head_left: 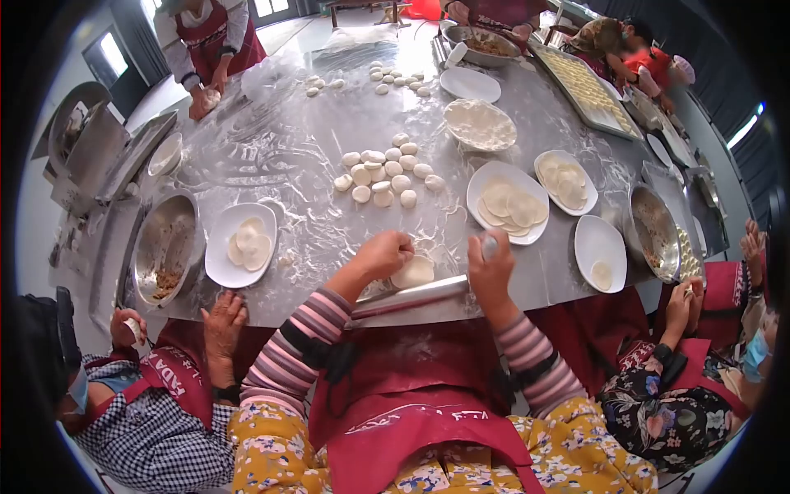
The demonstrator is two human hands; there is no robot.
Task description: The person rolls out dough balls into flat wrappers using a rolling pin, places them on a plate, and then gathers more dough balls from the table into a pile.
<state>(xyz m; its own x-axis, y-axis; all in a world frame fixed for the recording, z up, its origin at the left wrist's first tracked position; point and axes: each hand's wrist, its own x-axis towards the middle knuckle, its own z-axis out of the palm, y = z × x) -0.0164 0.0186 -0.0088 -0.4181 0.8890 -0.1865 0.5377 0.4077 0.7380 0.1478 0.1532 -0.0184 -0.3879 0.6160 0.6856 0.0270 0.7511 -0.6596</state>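
My left hand is closed, its fingers pinched at the upper left edge of a flat round dough wrapper on the floured tabletop. My right hand is wrapped around a rolling pin, whose rounded grey end pokes out at the top of the fist. A shiny metal bar lies along the table's near edge, just below the wrapper. Beyond my hands sits a cluster of small dough pieces. To the right, a white plate holds several overlapping rolled wrappers.
Plates of wrappers stand left and right. A bowl of flour is farther back. Steel filling bowls flank the table. Co-workers sit close on both sides; others work across the table, near a tray of dumplings.
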